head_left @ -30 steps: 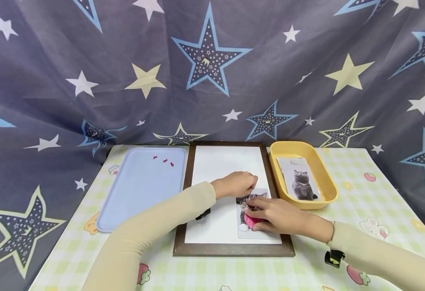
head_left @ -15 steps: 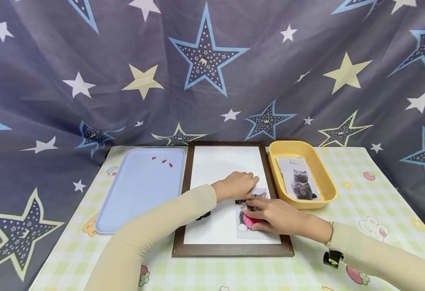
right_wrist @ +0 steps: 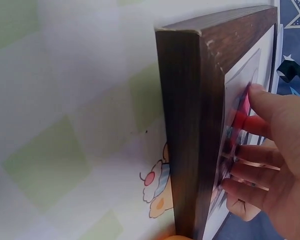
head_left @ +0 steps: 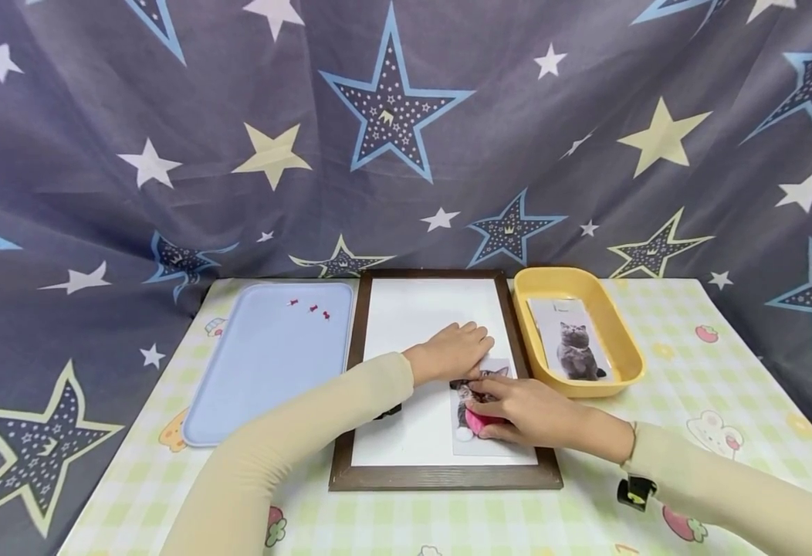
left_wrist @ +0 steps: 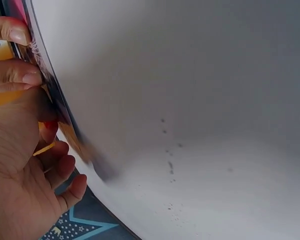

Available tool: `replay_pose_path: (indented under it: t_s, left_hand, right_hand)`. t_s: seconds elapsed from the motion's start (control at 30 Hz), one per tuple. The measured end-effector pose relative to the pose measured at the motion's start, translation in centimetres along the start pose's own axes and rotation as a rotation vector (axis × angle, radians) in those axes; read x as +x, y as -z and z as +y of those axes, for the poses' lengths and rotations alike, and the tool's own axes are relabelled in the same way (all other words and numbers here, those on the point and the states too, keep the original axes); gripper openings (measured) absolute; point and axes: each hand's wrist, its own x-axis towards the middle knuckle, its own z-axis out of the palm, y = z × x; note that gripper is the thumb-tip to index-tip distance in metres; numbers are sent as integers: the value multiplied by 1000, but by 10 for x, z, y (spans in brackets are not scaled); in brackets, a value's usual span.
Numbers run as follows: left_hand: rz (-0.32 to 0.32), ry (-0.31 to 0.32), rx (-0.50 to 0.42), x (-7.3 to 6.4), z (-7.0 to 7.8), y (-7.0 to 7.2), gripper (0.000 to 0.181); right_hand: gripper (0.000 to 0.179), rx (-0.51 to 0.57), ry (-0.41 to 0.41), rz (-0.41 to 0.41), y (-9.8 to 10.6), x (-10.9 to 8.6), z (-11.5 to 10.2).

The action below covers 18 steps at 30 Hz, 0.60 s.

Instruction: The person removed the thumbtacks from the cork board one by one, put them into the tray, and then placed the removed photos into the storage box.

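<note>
A photo card of a tabby cat with a pink ball (head_left: pixel 465 442) lies on the lower right of a white board (head_left: pixel 406 417) in a dark brown frame (head_left: pixel 448 478). My left hand (head_left: pixel 451 354) is at the card's top edge. Its thumb and forefinger pinch a red push pin, mostly hidden by the fingers; a bit of red (left_wrist: pixel 50 124) shows in the left wrist view. My right hand (head_left: pixel 534 413) rests on the card with its fingertips spread, and in the right wrist view those fingers (right_wrist: pixel 252 187) press the card to the board.
On the left, a light blue tray (head_left: pixel 267 371) bears several red push pins (head_left: pixel 312 308). A yellow bin (head_left: pixel 628 355) right of the frame holds a grey cat photo card (head_left: pixel 578 351). Behind the checkered tablecloth (head_left: pixel 670 386) hangs a star-patterned curtain (head_left: pixel 503 147).
My left hand has shifted slightly, its fingers now less tightly curled and its thumb lower on the card's top edge. My right hand has stayed in place on the card.
</note>
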Motion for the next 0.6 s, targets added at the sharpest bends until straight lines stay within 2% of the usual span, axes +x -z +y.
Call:
replay_pose_path:
  t_s: [0.13,0.6]
  left_hand:
    - [3,-16,-30,1,-2,0,36]
    - [21,-34,-28,-2,-4,4,25]
  right_hand:
    - [46,3,3,-8,1,0,1]
    - [45,-7,14,7,0,1,0]
